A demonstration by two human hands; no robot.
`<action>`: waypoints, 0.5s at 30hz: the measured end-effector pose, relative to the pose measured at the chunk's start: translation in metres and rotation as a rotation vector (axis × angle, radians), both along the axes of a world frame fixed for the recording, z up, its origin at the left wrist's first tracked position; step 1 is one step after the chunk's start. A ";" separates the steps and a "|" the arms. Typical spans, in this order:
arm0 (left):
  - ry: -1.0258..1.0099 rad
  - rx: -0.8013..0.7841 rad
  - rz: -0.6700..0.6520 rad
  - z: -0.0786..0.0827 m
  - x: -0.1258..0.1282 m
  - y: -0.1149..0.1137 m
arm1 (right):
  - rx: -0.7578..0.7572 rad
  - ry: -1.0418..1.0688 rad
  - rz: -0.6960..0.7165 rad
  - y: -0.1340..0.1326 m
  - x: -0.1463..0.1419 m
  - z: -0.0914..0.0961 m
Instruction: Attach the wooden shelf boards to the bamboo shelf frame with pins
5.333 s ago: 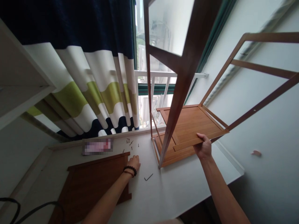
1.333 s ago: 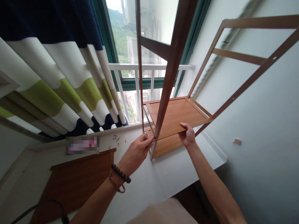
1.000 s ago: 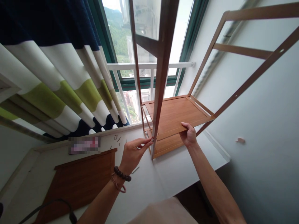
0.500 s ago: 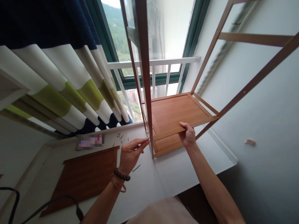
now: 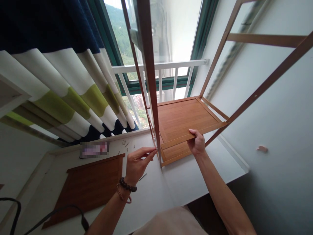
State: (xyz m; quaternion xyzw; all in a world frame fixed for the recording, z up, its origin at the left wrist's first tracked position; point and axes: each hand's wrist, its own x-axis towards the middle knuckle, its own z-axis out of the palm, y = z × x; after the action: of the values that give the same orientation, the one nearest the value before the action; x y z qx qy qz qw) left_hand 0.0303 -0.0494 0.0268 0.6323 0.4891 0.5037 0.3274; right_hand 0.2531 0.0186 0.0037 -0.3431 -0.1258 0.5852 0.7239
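Note:
A brown wooden shelf frame stands on the white surface, its upper shelf board set between the side frames above a lower board. My right hand is closed round the front edge of the upper board, thumb on top and fingers underneath. My left hand pinches at the outer face of the near left post, about level with that board's edge. Whatever lies between these fingertips is too small and hidden to tell. Just beyond the left hand are several loose screws; a hex key lies nearer me.
A separate brown wooden panel lies on the white surface at left, beside a blurred-out flat item. Striped curtains hang behind it. A white railing and window are at the back. A black cable crosses the lower left.
The top of the near left post has leaned slightly left, and its foot has edged right. My left fingertips have dropped a little along the post. The right hand keeps its grip.

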 end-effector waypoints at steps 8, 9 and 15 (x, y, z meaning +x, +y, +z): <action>-0.033 0.009 -0.026 -0.008 0.001 0.000 | 0.009 -0.003 -0.038 -0.005 -0.004 0.002; -0.035 0.010 -0.028 -0.008 0.001 0.000 | 0.009 -0.008 -0.052 -0.005 -0.004 0.003; -0.031 0.016 -0.035 -0.010 -0.001 0.000 | 0.020 -0.034 -0.095 -0.003 -0.003 0.002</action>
State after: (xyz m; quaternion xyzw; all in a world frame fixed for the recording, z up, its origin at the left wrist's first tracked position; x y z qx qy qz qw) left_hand 0.0297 -0.0495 0.0172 0.6357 0.4688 0.5112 0.3387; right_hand 0.2496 0.0157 0.0058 -0.3512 -0.1274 0.5432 0.7519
